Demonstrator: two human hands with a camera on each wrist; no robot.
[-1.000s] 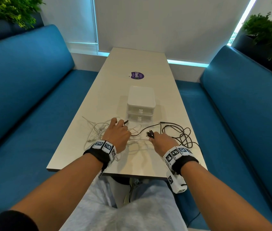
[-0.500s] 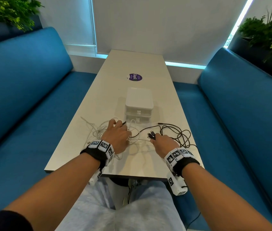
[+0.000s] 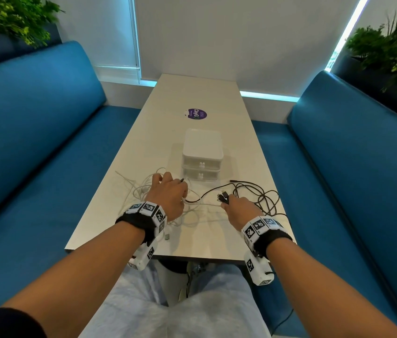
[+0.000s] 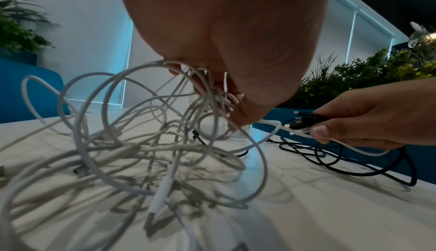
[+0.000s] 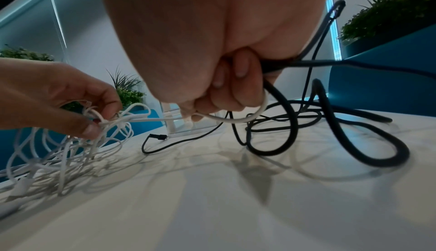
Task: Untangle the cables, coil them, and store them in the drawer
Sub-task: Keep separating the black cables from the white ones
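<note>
A tangle of white cables [image 3: 141, 191] [image 4: 132, 143] [image 5: 61, 148] lies on the near left of the table [image 3: 204, 93]. My left hand [image 3: 168, 193] [image 4: 224, 91] [image 5: 70, 109] grips a bunch of their loops, lifted slightly. Black cables [image 3: 263, 196] [image 4: 349, 161] [image 5: 342, 124] sprawl at the near right. My right hand [image 3: 238, 208] [image 4: 354, 124] [image 5: 224, 91] pinches a bundle of black plug ends [image 3: 223, 197] together with one white cable [image 5: 235, 120]. A white two-drawer box [image 3: 202, 154] stands just beyond both hands, its drawers closed.
Blue benches [image 3: 34, 142] [image 3: 363, 154] flank the table on both sides. A purple sticker [image 3: 195, 113] lies on the far part of the tabletop. A small plug [image 3: 167, 237] rests near the table's front edge. Plants [image 3: 9, 18] stand behind the benches.
The head view has tilted a little. My left hand has lifted the white loops slightly; my right hand keeps its hold on the plug ends in about the same spot.
</note>
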